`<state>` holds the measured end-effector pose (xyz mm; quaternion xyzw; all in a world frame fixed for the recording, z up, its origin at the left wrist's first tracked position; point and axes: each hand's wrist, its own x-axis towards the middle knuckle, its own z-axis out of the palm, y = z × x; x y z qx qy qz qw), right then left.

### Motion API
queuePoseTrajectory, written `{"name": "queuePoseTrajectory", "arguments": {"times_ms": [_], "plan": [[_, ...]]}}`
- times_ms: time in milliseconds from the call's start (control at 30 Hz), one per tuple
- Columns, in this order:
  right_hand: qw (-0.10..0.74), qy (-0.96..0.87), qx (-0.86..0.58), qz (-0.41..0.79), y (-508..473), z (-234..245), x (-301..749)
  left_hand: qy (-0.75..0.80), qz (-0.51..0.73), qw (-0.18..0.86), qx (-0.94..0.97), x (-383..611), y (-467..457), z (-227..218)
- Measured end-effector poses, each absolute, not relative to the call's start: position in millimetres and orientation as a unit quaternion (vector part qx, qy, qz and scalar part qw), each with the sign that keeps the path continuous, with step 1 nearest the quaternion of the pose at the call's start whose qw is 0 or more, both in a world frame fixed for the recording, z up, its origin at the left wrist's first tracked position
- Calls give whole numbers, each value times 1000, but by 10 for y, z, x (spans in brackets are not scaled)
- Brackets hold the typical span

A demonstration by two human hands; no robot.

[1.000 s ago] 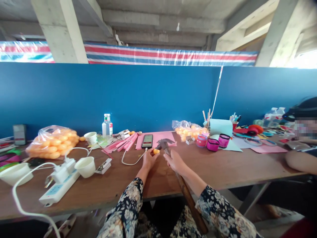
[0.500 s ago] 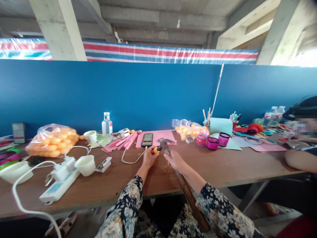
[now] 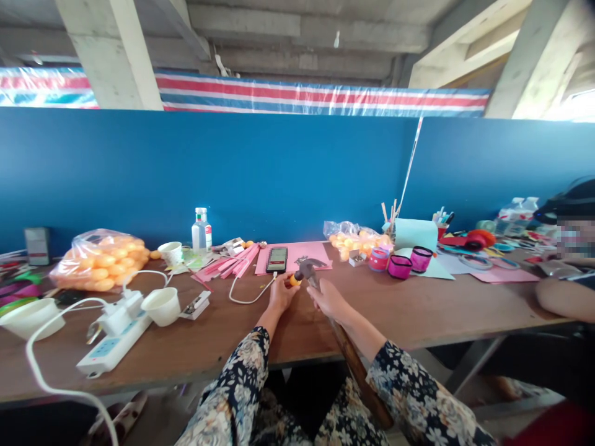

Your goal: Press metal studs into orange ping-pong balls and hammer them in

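My left hand (image 3: 281, 293) pinches a small orange ball (image 3: 294, 280) against the brown table (image 3: 418, 310). My right hand (image 3: 328, 299) is wrapped round the neck of a hammer (image 3: 308, 271), just below its metal head. The hammer head rests right beside the ball, and its long wooden handle (image 3: 357, 371) runs back under my forearm. A phone (image 3: 277, 259) lies on pink paper (image 3: 311, 253) just beyond the ball, with a white cable (image 3: 246, 297) plugged in.
Left: a bag of orange balls (image 3: 95, 263), white cups (image 3: 162, 306), a power strip (image 3: 114, 347), a bottle (image 3: 201, 233). Right: another bag of balls (image 3: 356, 238), pink cups (image 3: 400, 266), craft clutter. Another person's arm (image 3: 558, 300) rests at the far right. A blue partition (image 3: 255, 173) backs the table.
The hands, the ball and the hammer keep their places; only the view has shifted a little. The hammer head stays beside the ball.
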<state>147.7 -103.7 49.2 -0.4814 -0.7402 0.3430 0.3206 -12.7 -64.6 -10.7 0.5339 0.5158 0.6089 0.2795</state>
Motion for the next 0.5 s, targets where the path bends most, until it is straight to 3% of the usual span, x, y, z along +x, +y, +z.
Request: {"name": "queuePoseTrajectory", "arguments": {"times_ms": [500], "plan": [[290,-777,-536,155,-664,544,2274,552,552,258,569,-157,-673,-122]]}}
